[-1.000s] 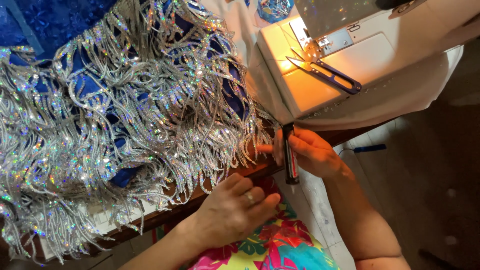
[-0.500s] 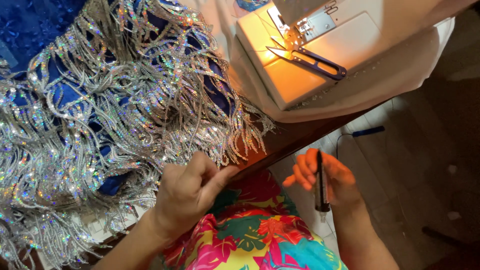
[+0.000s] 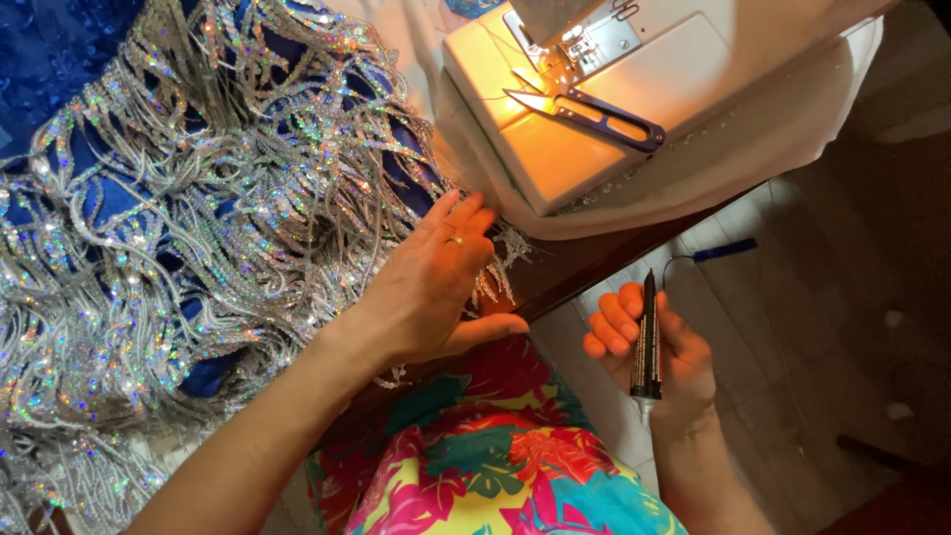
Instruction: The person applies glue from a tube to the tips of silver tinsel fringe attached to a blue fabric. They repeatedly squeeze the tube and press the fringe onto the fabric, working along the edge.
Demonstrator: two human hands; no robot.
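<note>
Sequin fringe [image 3: 198, 198], left hand [image 3: 431, 287] now flat

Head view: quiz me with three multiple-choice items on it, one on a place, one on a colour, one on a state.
1. Where do the thread snips lie?
A. on the sewing machine bed
B. on the floor
C. on the fringe

2. What colour is the fabric under the silver sequin fringe?
A. red
B. blue
C. green

3. What is the right hand doing?
A. resting flat and empty
B. gripping a dark slim tube
C. pulling fringe

Answers: 1 A, the snips rest on the lit bed beside the needle. 2 B, blue shows between the strands. 3 B, its fingers curl round the tube; the left hand lies flat on the fringe.
</note>
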